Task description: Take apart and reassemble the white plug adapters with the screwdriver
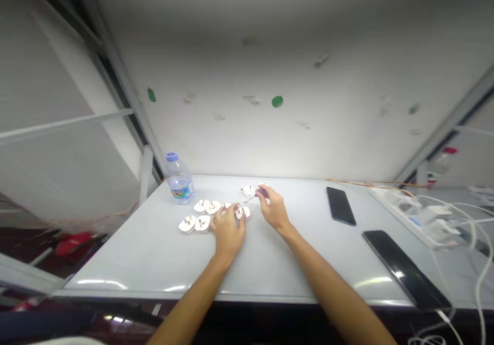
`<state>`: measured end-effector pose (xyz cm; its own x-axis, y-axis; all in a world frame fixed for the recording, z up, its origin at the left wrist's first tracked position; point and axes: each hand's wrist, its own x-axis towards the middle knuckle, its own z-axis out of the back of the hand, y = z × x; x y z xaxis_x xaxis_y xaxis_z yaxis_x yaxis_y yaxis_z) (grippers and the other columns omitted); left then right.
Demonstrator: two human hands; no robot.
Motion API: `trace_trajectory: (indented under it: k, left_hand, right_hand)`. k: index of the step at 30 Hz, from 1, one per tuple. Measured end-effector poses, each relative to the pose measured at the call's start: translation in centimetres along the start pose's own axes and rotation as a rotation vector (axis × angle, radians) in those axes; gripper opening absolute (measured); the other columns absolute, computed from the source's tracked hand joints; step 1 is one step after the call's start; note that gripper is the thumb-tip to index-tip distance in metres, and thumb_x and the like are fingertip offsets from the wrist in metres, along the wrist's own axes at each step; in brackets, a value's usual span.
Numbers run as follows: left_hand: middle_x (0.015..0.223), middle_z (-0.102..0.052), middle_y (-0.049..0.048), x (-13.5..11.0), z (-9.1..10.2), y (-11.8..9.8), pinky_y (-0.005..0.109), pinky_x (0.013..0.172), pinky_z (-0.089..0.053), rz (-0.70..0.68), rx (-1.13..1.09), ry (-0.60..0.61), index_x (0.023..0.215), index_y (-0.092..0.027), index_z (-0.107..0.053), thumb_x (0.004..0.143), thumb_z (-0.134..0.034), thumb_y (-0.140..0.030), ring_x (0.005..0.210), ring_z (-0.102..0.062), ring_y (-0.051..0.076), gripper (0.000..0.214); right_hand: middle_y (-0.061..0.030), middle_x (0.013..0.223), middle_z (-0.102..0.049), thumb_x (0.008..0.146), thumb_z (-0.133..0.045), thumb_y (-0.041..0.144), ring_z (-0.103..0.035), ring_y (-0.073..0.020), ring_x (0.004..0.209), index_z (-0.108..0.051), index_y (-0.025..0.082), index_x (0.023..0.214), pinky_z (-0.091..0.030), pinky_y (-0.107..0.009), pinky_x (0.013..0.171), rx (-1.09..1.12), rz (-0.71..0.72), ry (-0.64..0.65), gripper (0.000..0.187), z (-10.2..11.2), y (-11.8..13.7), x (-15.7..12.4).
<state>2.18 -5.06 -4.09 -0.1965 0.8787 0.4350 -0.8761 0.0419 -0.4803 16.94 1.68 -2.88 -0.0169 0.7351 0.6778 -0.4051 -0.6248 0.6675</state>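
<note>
My left hand (227, 231) rests on the table with its fingers curled over the white plug adapters. Its thumb and a fingertip are on one plug adapter (244, 211), whose metal pins face up. In my right hand (275, 208) is a small screwdriver (250, 199), pinched near the handle, its thin shaft pointing left above the table. Another plug adapter (248, 191) lies just behind the shaft. Left of my left hand, several more plug adapters (187, 224) lie close together, and part of one is hidden behind my fingers.
A clear water bottle (179, 180) with a blue cap stands at the back left. On the right lie a black phone (341, 206) and a larger dark device (405, 268) with a cable. A white power strip (417, 221) holds several chargers. A white wall (239, 144) closes the back.
</note>
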Motion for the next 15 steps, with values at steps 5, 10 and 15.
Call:
trace_trajectory:
  k: [5,10,15]
  left_hand:
    - [0.119,-0.068,0.0136,-0.03,0.05,0.00,0.055,0.104,-0.033,0.001,-0.021,-0.001,0.119,-0.018,-0.062,0.091,-0.052,-0.029,0.125,-0.049,0.034,0.032]
    - [0.121,-0.067,0.0131,0.01,-0.04,0.18,0.055,0.104,-0.034,0.016,-0.040,0.015,0.121,-0.018,-0.061,0.091,-0.052,-0.031,0.126,-0.049,0.034,0.033]
    - [0.121,-0.067,0.0133,0.06,-0.19,0.37,0.055,0.104,-0.035,0.019,-0.051,0.018,0.121,-0.018,-0.061,0.091,-0.053,-0.031,0.126,-0.049,0.033,0.034]
  right_hand:
    - [-0.0094,0.100,-0.074,0.093,-0.054,0.029,-0.071,-0.0220,0.089,-0.065,0.020,0.111,-0.057,-0.038,0.087,-0.016,0.004,0.008,0.024,-0.16,-0.18,-0.03]
    - [-0.0098,0.101,-0.073,0.092,-0.054,0.031,-0.071,-0.0213,0.089,-0.065,0.021,0.111,-0.058,-0.039,0.086,-0.001,-0.003,-0.002,0.024,-0.07,-0.13,0.01]
    - [-0.0088,0.096,-0.074,0.092,-0.055,0.031,-0.072,-0.0214,0.085,-0.065,0.020,0.109,-0.059,-0.039,0.084,0.038,-0.012,-0.041,0.023,0.55,0.77,0.19]
